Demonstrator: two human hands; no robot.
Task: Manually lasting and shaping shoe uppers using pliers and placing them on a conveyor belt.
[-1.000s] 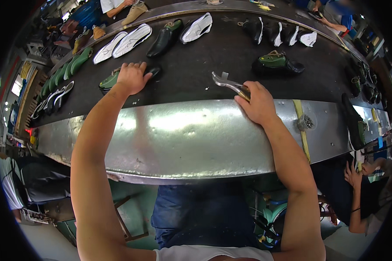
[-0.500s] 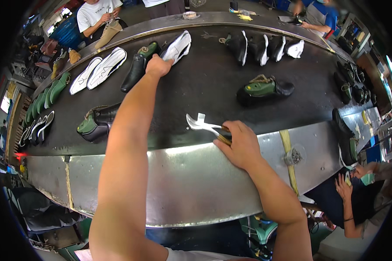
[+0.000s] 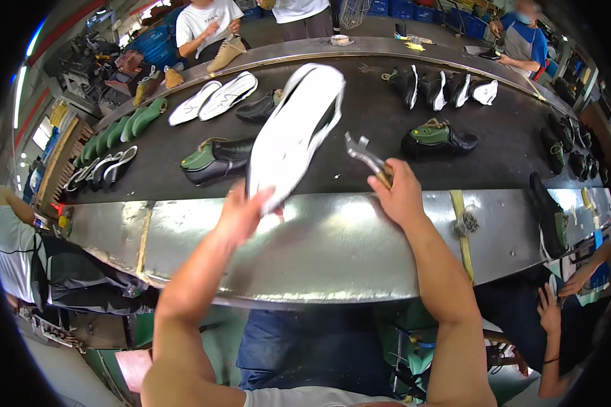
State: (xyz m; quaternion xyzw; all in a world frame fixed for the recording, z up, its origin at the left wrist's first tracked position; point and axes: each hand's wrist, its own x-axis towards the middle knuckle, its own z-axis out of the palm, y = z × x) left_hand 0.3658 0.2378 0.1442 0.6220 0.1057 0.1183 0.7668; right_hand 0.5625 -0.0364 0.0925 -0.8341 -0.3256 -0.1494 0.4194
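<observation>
My left hand point(image 3: 241, 211) grips a shoe point(image 3: 293, 129) by its near end and holds it up over the table edge, its white underside facing me. Closed around the brown handles of metal lasting pincers point(image 3: 370, 159) is my right hand point(image 3: 404, 193), at the inner edge of the metal ledge; the curved jaws point away from me. A black shoe on a green last point(image 3: 210, 159) lies left of the held shoe, which partly hides it. Beyond, another black shoe point(image 3: 256, 108) is also partly covered. To the right sits a third black shoe on a green last point(image 3: 438, 139).
Two white-soled shoes point(image 3: 229, 95) lie far left, near green lasts point(image 3: 119, 130) and white-edged straps point(image 3: 115, 168). Several black shoes with white bottoms point(image 3: 441, 91) stand at the far right. A dish of nails point(image 3: 466, 222) rests on the metal ledge point(image 3: 332, 254). Other people work around the table.
My left hand has lifted the white-bottomed shoe from the far part of the table and brought it close. The pincers stay in my right hand. The whole view has shifted.
</observation>
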